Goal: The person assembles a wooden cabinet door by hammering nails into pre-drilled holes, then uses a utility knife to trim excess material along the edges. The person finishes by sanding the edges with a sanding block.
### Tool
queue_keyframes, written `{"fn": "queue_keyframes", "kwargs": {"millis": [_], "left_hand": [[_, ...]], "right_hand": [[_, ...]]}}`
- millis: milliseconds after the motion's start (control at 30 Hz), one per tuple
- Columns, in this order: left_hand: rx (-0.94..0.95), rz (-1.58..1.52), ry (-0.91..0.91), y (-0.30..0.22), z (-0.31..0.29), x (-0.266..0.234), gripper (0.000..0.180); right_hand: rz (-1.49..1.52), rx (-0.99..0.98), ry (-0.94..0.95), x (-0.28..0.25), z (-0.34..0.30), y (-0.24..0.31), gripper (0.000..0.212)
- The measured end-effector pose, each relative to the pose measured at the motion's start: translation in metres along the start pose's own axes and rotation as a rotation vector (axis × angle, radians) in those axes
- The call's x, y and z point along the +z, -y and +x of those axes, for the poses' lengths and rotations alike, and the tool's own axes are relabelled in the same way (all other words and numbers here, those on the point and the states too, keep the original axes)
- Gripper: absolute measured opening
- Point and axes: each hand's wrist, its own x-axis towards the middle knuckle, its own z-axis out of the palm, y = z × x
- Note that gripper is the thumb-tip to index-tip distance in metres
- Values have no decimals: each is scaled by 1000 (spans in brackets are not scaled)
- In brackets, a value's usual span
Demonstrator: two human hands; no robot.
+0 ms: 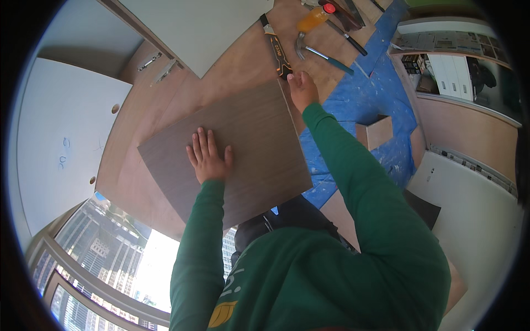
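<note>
From my remote seat I'd want light, even pressure from the left hand (pixel 208 163), flat and released on the brown panel (pixel 259 132) mid-view, so it doesn't skew; the right hand (pixel 303 94) curls at its one-o'clock corner beside a black-and-orange tool (pixel 277 52), but whether those fingers grasp anything I cannot tell. Reddish wooden surface (pixel 221 83) around; claw hammer (pixel 326 57) at one, flecked blue sheet (pixel 386 83) at two, window (pixel 99 237) at eight, white board (pixel 49 121) at nine.

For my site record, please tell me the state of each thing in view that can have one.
Left hand: open, palm down
Right hand: half-curled, grip unclear
Board: lying under left hand
Bottle: capped
Claw hammer: lying
Black-orange tool: lying
Blue sheet: spread, creased, spotted
</note>
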Motion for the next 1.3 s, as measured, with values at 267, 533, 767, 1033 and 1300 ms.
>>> {"fn": "queue_keyframes", "kwargs": {"millis": [267, 533, 767, 1033, 1300], "left_hand": [[32, 3, -63, -2, 0, 1, 76], [99, -141, -157, -9, 13, 5, 75], [187, -225, -258, -115, 107, 29, 81], [205, -24, -103, -143, 114, 28, 90], [148, 50, -77, -143, 112, 27, 90]], "right_hand": [[67, 99, 232, -61, -133, -11, 33], [130, -11, 0, -118, -88, -56, 37], [-174, -426, -179, -135, 139, -97, 45], [-702, -265, -142, -134, 346, -174, 67], [-614, -216, -87, -123, 345, -114, 73]]}}
